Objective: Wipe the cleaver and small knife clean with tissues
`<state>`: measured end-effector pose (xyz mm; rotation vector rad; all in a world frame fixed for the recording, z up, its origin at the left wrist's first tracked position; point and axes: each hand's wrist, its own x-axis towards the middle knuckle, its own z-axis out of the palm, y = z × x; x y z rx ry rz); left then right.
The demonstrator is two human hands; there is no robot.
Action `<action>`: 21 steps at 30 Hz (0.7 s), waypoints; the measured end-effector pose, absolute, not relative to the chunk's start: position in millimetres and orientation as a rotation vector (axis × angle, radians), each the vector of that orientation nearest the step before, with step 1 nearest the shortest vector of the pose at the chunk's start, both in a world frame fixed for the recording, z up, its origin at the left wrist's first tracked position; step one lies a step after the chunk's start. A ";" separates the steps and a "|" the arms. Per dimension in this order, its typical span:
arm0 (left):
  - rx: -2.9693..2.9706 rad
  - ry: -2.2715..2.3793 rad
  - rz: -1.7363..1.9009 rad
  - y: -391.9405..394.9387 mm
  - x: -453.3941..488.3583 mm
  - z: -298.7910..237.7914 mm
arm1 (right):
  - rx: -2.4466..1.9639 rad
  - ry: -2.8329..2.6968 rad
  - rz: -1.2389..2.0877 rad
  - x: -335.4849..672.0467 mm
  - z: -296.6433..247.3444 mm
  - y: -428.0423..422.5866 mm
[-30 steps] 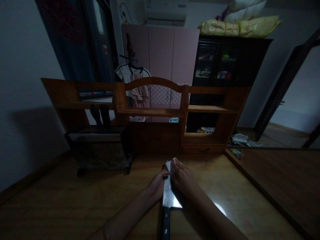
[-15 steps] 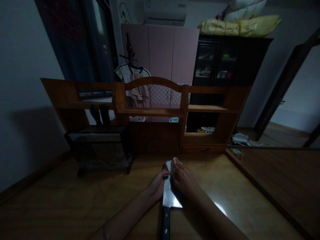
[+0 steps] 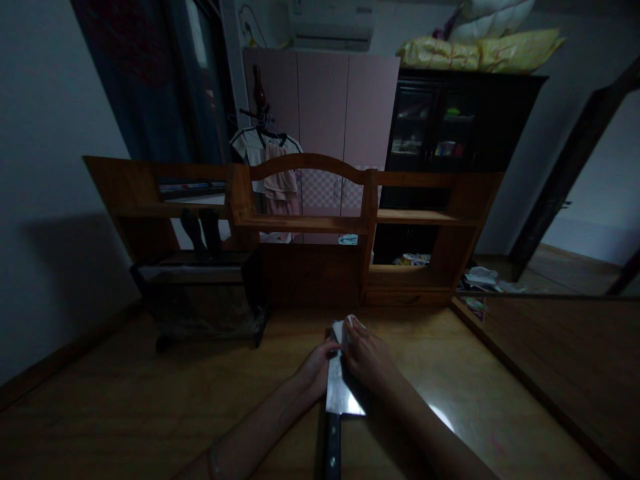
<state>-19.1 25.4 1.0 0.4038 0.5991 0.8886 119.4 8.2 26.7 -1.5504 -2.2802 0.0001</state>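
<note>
the knife [image 3: 339, 395] lies between both hands [image 3: 314, 368] [image 3: 367, 355].

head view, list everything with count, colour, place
Table: 1, yellowish wood, foreground
Knife: 1, silver and black, centre front
Wipe: 1, white, on knife's far end
Stand: 1, black, table's left
Handles: 2, black, in stand
Shelf: 1, brown, table's back
Clothes: count unclear, white and pink, behind shelf
Wardrobe: 1, pink, behind shelf
Cabinet: 1, black, back right
Bags: count unclear, yellow, atop cabinet
Air conditioner: 1, white, top centre
Curtain: 1, blue, back left
Left hand: 1, bare, holding knife's spine
Right hand: 1, bare, holding wipe
</note>
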 end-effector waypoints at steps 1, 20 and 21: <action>0.397 0.613 0.900 25.1 -18.7 1.6 | -1.550 -2.281 0.001 119.4 26.9 8.1; 0.475 0.624 0.930 25.1 -19.1 -1.6 | -1.573 -2.274 0.033 119.1 24.5 9.6; 0.482 0.621 0.929 25.2 -19.0 -2.4 | -1.575 -2.277 0.042 119.1 24.0 10.1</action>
